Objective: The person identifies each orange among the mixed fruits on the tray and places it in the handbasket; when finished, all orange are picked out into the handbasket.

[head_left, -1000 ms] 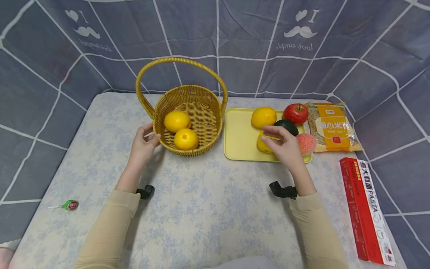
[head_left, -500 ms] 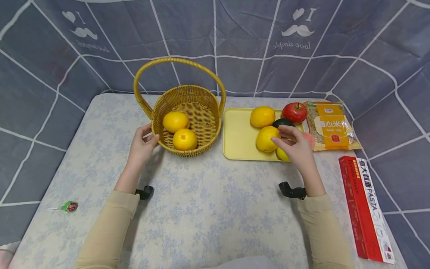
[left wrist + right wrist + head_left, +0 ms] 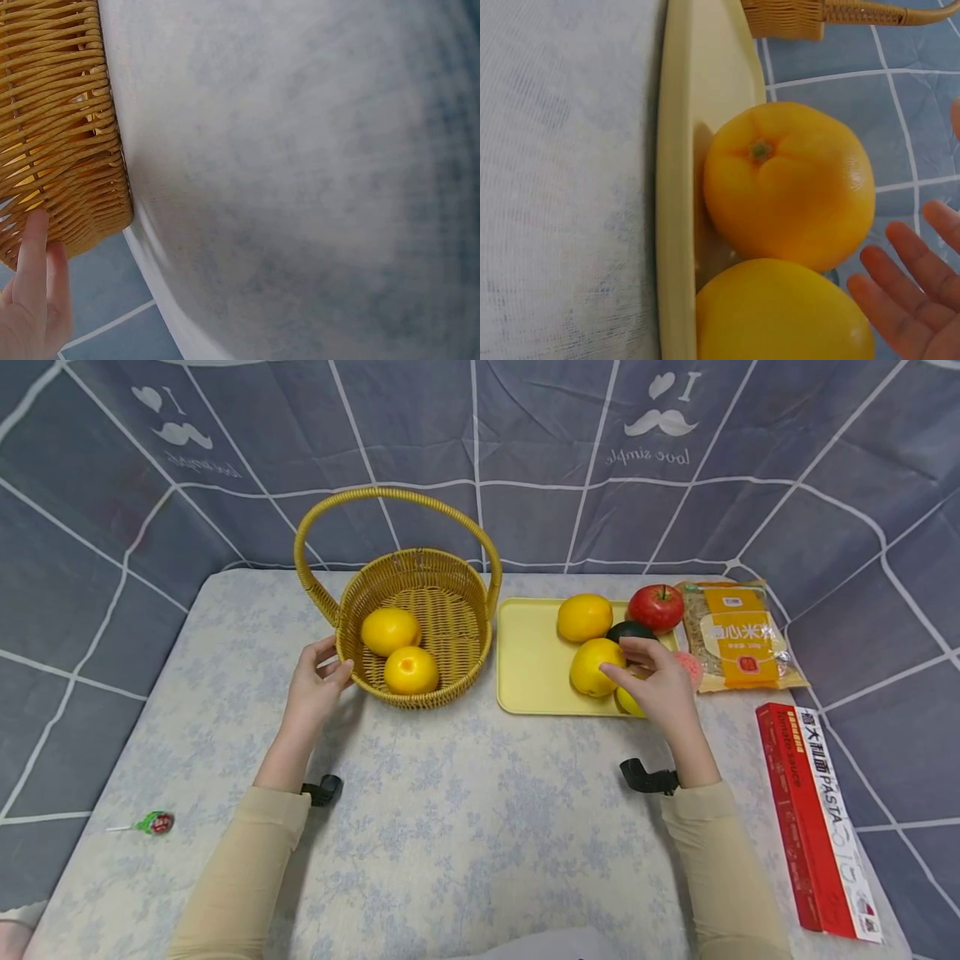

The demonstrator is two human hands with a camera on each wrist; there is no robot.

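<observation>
At the left side of the wicker basket (image 3: 420, 556), my left hand (image 3: 315, 681) touches the outer wall below the rim. In the left wrist view its fingers (image 3: 34, 262) lie straight against the weave. Two yellow-orange fruits (image 3: 411, 671) sit inside the basket. My right hand (image 3: 660, 681) hovers over the right part of the pale yellow tray (image 3: 525, 656), holding nothing. Its spread fingers (image 3: 911, 285) are beside an orange (image 3: 787, 187) and a yellow fruit (image 3: 780, 319). The hand partly hides the yellow fruit, a dark green fruit (image 3: 630, 630) and a pink one (image 3: 688, 670).
Another yellow-orange fruit (image 3: 585, 617) and a red apple (image 3: 656, 607) are at the tray's back. To the right lie a noodle packet (image 3: 742, 635) and a red pasta box (image 3: 813, 818). A lollipop (image 3: 156, 822) lies at left; a tiled-print curtain (image 3: 525, 443) stands behind.
My right hand has shifted right and slightly down, uncovering the orange on the tray. My left hand stays at the basket, and the head view has drifted slightly.
</observation>
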